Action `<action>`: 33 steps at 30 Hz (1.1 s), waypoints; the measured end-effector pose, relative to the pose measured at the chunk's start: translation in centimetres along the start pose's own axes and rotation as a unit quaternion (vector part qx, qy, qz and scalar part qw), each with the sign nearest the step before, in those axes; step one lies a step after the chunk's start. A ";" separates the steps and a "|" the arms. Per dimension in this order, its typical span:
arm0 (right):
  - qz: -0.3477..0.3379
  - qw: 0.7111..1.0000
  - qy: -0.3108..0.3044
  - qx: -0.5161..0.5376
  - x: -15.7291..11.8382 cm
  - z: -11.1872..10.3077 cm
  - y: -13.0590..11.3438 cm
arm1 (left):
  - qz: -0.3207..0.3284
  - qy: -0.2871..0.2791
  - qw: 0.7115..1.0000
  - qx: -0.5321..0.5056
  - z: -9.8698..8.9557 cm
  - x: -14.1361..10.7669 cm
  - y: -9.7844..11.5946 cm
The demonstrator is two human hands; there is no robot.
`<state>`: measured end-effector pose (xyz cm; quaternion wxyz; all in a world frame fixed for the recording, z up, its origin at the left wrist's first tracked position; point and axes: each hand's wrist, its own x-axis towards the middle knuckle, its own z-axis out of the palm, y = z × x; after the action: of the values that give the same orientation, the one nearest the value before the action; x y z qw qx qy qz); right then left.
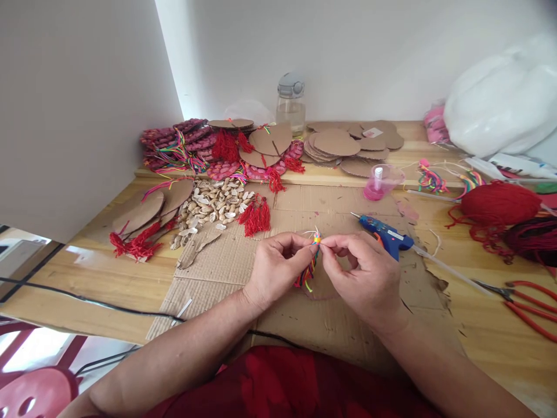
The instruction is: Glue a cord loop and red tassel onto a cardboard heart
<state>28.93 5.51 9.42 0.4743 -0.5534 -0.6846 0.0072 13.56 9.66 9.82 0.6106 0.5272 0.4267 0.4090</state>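
The left hand (278, 268) and right hand (363, 271) pinch a colorful tassel (311, 264) above the brown cardboard (213, 278).

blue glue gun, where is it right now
In the head view, the blue glue gun lies on the flat brown cardboard, right of centre, just beyond the right hand and left of the red-handled pliers.

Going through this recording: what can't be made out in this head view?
All in the head view:
- The pinched part of the colored tassel: covered by fingers of the left hand and right hand.
- Lower part of the blue glue gun: behind the right hand.
- Print on its label: too small.
- Handle ends of the red-handled tool: cut off by the right edge.
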 end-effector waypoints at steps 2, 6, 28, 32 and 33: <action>-0.003 1.000 0.002 -0.004 0.0 0.0 0.0 | -0.009 -0.002 1.000 -0.010 0.0 0.0 -0.1; 0.046 0.999 -0.013 0.022 0.1 0.1 0.0 | -0.039 -0.016 0.998 -0.055 0.0 0.2 -0.4; 0.236 0.928 -0.060 0.281 0.7 -0.3 0.0 | -0.071 -0.057 0.984 -0.156 -0.1 0.4 -0.3; 0.237 0.925 -0.020 0.297 0.7 -0.1 0.4 | -0.076 -0.088 0.982 -0.151 -0.2 0.3 -0.3; 0.243 0.919 -0.022 0.310 0.7 -0.1 0.6 | -0.078 -0.098 0.981 -0.148 -0.3 0.2 -0.4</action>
<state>29.44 6.27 9.63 0.5906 -0.5274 -0.5029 0.3466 13.38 9.94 9.40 0.7506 0.4342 0.3391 0.3650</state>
